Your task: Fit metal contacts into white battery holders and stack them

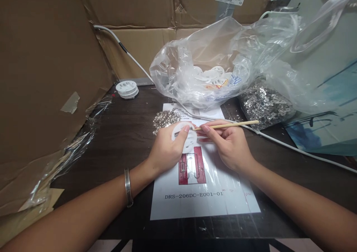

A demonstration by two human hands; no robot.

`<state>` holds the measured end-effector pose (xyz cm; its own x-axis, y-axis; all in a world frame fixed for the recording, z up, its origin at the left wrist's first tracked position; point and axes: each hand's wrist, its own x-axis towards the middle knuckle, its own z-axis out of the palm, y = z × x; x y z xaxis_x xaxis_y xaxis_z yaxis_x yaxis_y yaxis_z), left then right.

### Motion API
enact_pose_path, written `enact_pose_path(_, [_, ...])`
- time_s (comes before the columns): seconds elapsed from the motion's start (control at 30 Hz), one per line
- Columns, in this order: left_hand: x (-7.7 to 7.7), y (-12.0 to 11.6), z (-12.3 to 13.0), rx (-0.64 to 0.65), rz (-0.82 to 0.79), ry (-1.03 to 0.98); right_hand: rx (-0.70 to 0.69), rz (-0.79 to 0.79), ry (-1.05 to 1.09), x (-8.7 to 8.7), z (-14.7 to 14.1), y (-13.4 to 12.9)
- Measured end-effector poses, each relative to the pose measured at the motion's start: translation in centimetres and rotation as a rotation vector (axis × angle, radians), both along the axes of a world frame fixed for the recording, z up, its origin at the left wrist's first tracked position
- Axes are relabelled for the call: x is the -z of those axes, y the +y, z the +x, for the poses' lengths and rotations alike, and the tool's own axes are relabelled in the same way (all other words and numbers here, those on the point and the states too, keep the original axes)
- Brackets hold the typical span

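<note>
Over the middle of a printed sheet (206,203), my left hand (172,142) grips a round white plastic disc (190,144) with small metal parts set in it, the thumb lying across its face. My right hand (228,142) pinches a thin wooden stick (234,125) like a chopstick. Its left tip meets the disc near a slot beside my left thumb; whether it touches a metal part is too small to tell. Just behind my left hand lies a pile of small shiny metal pieces (165,120).
White discs (127,89) are stacked at the back left. A large clear plastic bag (178,66) holds several more discs. To its right sits a bag of metal clips (264,103). A white cable (295,147) crosses the dark table (119,133); cardboard walls (134,6) enclose the back and left.
</note>
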<state>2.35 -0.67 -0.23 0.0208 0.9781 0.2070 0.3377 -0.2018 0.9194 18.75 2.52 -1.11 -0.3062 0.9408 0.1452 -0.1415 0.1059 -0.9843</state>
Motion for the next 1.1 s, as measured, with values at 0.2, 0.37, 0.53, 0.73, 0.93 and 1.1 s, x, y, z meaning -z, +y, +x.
enact_pose_path(0.2, [0.00, 0.05, -0.04, 0.005, -0.004, -0.007, -0.034, -0.082, 0.014, -0.03, 0.17, 0.21])
enact_pose_path(0.37, [-0.09, 0.07, 0.09, -0.004, 0.002, -0.018, -0.027, -0.110, 0.020, 0.02, 0.03, 0.21])
enact_pose_path(0.53, [-0.18, -0.04, 0.24, -0.019, -0.006, -0.017, -0.010, -0.097, 0.006, 0.07, -0.04, 0.14])
enact_pose_path(0.73, [-0.04, -0.12, 0.18, -0.022, -0.003, -0.009, 0.013, -0.044, -0.030, 0.00, 0.21, -0.03])
enact_pose_path(0.93, [-0.05, -0.02, 0.16, -0.014, 0.021, -0.011, 0.003, -0.020, 0.010, 0.02, 0.17, 0.00])
enact_pose_path(1.1, [-0.05, -0.14, 0.22, -0.016, 0.012, -0.018, 0.025, 0.000, -0.021, -0.05, 0.12, -0.19])
